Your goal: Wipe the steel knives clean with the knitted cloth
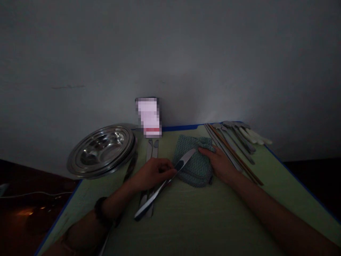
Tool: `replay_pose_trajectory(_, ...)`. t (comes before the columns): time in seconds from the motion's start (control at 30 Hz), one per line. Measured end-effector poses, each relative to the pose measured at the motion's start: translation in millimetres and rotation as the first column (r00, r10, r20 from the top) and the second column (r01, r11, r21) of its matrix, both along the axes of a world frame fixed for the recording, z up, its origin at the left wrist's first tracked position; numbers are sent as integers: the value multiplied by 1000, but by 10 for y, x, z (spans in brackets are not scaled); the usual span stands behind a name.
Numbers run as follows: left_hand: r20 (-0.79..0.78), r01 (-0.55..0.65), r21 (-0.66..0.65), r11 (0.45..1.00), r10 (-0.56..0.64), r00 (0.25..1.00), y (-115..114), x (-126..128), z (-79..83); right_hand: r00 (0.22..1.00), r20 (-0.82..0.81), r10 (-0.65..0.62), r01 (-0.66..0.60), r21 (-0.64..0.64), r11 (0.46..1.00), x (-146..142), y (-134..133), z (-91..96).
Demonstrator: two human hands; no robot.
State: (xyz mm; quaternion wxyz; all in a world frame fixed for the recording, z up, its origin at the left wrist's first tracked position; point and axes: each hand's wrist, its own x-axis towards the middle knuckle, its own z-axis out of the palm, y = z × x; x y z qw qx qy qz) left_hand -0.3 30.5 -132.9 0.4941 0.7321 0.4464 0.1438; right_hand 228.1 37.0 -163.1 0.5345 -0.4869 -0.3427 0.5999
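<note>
Your left hand [153,173] pinches the knife [184,160], its blade laid on the cloth [197,169]. Your right hand [221,163] rests open on the cloth, pinning it to the bench [199,213]. Wiping looks underway; whether the spoons [234,133] are wiped, I cannot tell.

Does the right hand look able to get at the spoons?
Probably yes: the right hand rests on the cloth, and the spoons lie uncovered just past the chopsticks beside it.

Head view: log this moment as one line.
left hand: holds silver table knife | blade: on teal knitted cloth | right hand: rests on cloth | beside left hand: stacked round steel plates
</note>
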Motion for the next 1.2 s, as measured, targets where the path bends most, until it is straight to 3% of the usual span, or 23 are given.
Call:
replay_pose_trajectory(0.33,-25,25,3,1000,-25,999,13,-16,-62,981,164,107,-120,68,990,38,-25,33)
replay_pose_trajectory(0.63,-43,26,21,999,-25,999,7,3,-15,962,248,112,-122,24,992,39,-35,46)
replay_pose_trajectory(0.93,-66,46,11,999,-45,997,6,-12,-26,872,474,121,-128,-19,992,46,-44,107)
replay_pose_trajectory(1.2,-61,60,-2,998,-60,996,8,-13,-31,885,451,118,-123,-18,992,28,-48,99)
